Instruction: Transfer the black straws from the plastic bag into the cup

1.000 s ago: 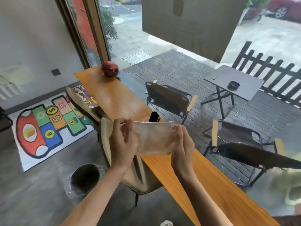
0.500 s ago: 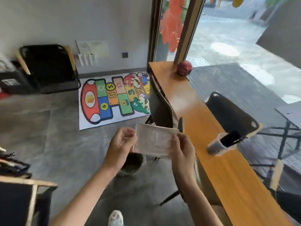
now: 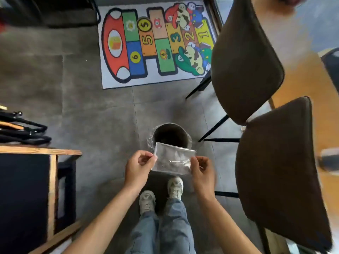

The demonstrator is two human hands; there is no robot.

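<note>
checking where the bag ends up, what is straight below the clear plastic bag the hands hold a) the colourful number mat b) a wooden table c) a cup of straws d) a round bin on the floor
d: the plastic bag, pinched by the left hand and right hand, hangs over the open round bin on the floor.

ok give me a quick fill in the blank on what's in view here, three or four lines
1. Both hands, left hand and right hand, hold a clear plastic ____ by its side edges.
2. Just beyond the bag, on the floor, stands a round ____.
3. The rug on the floor shows a hopscotch board with numbers up to ____.
4. The chairs on the right have ____ cushions.

Missing words: bag; bin; 6; brown
</note>
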